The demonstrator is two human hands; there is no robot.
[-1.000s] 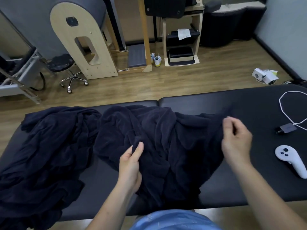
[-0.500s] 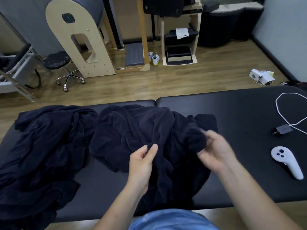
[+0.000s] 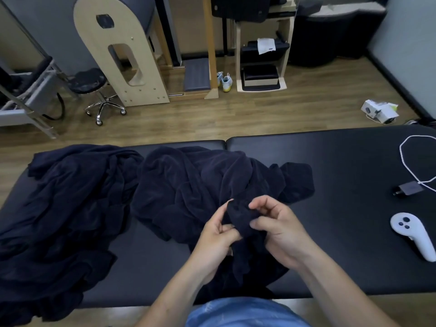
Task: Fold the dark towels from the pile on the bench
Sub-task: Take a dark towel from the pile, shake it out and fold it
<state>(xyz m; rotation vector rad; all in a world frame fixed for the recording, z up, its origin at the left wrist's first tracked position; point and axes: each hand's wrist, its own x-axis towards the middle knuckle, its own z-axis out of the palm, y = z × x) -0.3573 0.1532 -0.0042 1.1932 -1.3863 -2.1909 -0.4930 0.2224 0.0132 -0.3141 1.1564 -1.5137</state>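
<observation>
A crumpled dark navy towel [image 3: 188, 185] lies across the middle of the black padded bench [image 3: 342, 156]. Its near part hangs over the bench's front edge. My left hand [image 3: 217, 239] and my right hand [image 3: 278, 230] meet close together over the towel's near part. Both pinch the same bunched fold of it between fingers and thumb. A pile of more dark towels [image 3: 59, 208] covers the bench's left end and spills over its front edge.
A white hand controller [image 3: 412, 234], a dark charger plug [image 3: 408, 188] and a white cable [image 3: 410, 161] lie on the bench's right part. Beyond the bench are a wooden floor, a rolling stool [image 3: 94, 90], wooden exercise equipment [image 3: 125, 55] and a small box [image 3: 379, 110].
My right hand has carried its end of the towel leftward and toward me until it met my left hand. My left hand has shifted right along the cloth. Both now grip one fold.
</observation>
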